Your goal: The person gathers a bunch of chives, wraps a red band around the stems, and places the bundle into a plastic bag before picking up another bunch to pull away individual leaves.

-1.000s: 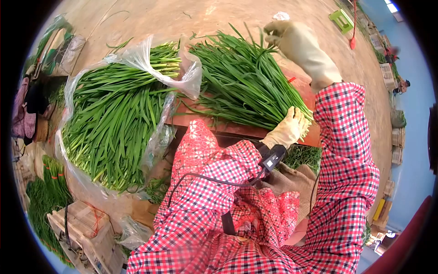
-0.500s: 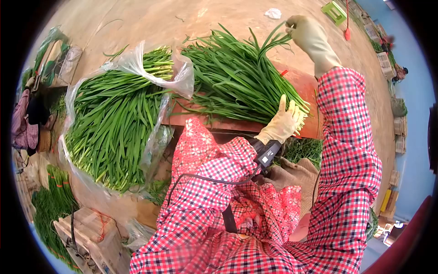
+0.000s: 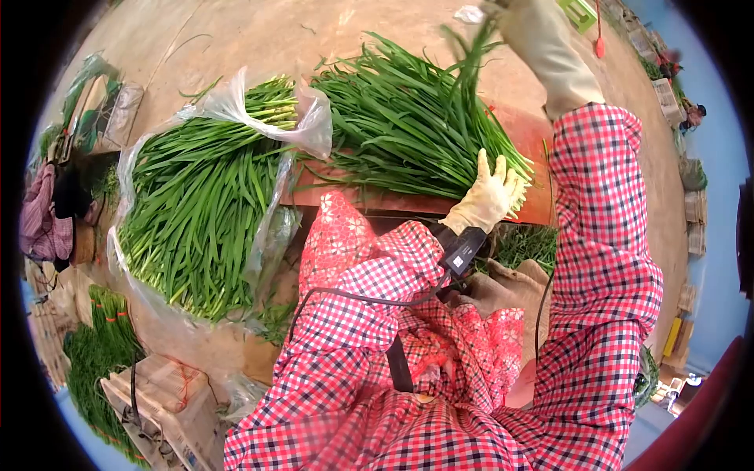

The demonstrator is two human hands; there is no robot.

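Observation:
Long green leafy stalks [image 3: 400, 125] lie in a loose bundle on a reddish board [image 3: 522, 129]. My left hand [image 3: 485, 196], in a pale glove, presses on the whitish stem ends at the bundle's right, its fingers spread. At the top edge my right hand [image 3: 514, 9], also gloved, is raised with a few leaves [image 3: 471, 59] pulled upward from the bundle; the fingers are blurred and partly cut off. To the left, a clear plastic bag [image 3: 314, 125] lies open around a large pile of similar stalks [image 3: 204, 204].
A worn crate [image 3: 169, 392] stands at the lower left beside banded green bunches [image 3: 102, 353]. Another person's checked sleeve [image 3: 43, 212] shows at the far left. A green stool [image 3: 577, 14] and white scrap [image 3: 469, 14] lie beyond the board. Sacking [image 3: 506, 294] is near my lap.
My right hand has moved up, lifting the leaves higher. My left hand stays at the stem ends. The whole view has shifted slightly.

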